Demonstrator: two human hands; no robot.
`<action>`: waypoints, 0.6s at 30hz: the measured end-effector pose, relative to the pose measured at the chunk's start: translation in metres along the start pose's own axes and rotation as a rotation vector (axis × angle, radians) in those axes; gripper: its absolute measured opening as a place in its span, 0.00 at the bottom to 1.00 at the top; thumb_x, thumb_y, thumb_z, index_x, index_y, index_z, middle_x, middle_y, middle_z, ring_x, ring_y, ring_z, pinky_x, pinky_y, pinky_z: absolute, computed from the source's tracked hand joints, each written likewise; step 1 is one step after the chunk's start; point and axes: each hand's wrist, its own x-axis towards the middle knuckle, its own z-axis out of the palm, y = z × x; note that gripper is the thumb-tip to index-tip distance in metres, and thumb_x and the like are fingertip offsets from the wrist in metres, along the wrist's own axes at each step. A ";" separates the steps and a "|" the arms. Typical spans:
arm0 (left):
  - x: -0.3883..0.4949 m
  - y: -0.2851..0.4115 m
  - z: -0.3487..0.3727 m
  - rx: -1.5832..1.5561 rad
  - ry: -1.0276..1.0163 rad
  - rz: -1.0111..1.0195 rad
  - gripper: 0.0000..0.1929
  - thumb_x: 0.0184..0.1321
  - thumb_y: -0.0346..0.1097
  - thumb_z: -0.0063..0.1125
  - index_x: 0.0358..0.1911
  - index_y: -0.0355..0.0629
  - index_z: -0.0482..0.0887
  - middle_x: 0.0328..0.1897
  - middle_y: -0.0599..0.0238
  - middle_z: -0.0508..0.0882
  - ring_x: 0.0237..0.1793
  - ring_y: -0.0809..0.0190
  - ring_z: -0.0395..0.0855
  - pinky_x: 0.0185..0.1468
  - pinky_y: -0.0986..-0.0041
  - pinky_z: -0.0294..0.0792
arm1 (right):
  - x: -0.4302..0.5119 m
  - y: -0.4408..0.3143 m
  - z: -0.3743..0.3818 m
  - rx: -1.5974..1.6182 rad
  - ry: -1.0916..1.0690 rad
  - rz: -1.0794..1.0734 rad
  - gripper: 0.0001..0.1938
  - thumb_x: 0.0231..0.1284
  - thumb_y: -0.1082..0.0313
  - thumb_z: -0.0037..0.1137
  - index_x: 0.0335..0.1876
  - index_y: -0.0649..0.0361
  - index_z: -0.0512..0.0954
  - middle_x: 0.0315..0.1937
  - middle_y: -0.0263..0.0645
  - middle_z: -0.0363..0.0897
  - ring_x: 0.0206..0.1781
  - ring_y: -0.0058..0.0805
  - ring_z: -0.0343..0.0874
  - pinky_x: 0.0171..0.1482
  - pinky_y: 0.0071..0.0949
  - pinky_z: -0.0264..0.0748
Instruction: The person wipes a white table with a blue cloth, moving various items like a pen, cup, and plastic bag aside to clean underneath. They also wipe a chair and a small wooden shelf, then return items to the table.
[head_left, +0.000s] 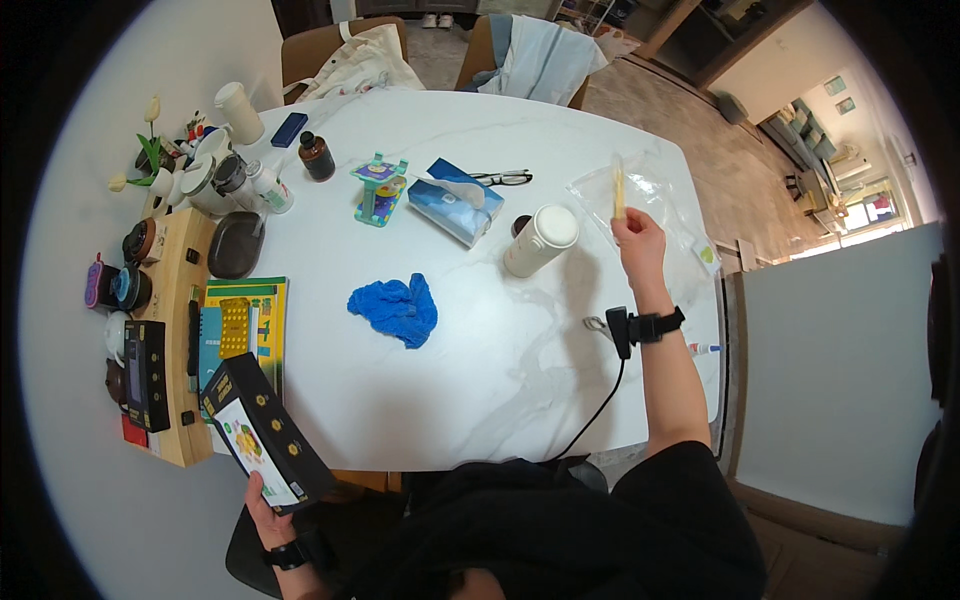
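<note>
My left hand (268, 511), at the table's lower left corner, grips the lower end of a black cardboard box (281, 424). A white sheet or card (255, 454) with a food picture lies against the box's side, under my thumb. Over the right part of the table, my right hand (642, 241) pinches a thin bundle of pale wooden sticks (619, 187), perhaps disposable chopsticks, pointing away from me. Beneath and beyond it lies a clear plastic bag (656, 191). A cream tumbler (536, 244) stands left of that hand. Both wrists wear black straps; a black cable (600, 416) hangs from the right one.
On the white table (465, 390) lie a crumpled blue cloth (397, 307), a tissue pack (454, 202), eyeglasses (514, 178) and a phone stand (380, 191). A brown bottle (316, 159) stands farther back. A wooden shelf (176, 292) and workbooks (270, 330) line the left side.
</note>
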 end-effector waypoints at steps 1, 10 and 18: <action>-0.002 -0.004 0.009 -0.020 -0.001 -0.007 0.26 0.63 0.38 0.51 0.64 0.37 0.64 0.60 0.53 0.76 0.56 0.50 0.77 0.60 0.57 0.69 | 0.015 0.026 0.000 -0.036 0.028 0.092 0.19 0.46 0.61 0.63 0.43 0.66 0.80 0.28 0.43 0.82 0.32 0.30 0.80 0.39 0.28 0.76; -0.013 -0.016 0.026 -0.107 -0.002 0.053 0.26 0.62 0.36 0.54 0.62 0.34 0.66 0.59 0.52 0.77 0.55 0.50 0.78 0.61 0.58 0.69 | 0.067 0.159 0.037 -0.693 -0.062 0.072 0.22 0.46 0.50 0.59 0.33 0.67 0.81 0.32 0.56 0.81 0.38 0.53 0.80 0.42 0.42 0.74; -0.022 -0.018 0.016 -0.178 0.057 0.017 0.26 0.59 0.32 0.57 0.61 0.33 0.67 0.57 0.50 0.78 0.53 0.51 0.80 0.58 0.61 0.72 | -0.021 0.084 0.019 -0.262 0.104 -0.160 0.12 0.59 0.66 0.54 0.42 0.66 0.78 0.37 0.43 0.79 0.39 0.32 0.78 0.42 0.27 0.74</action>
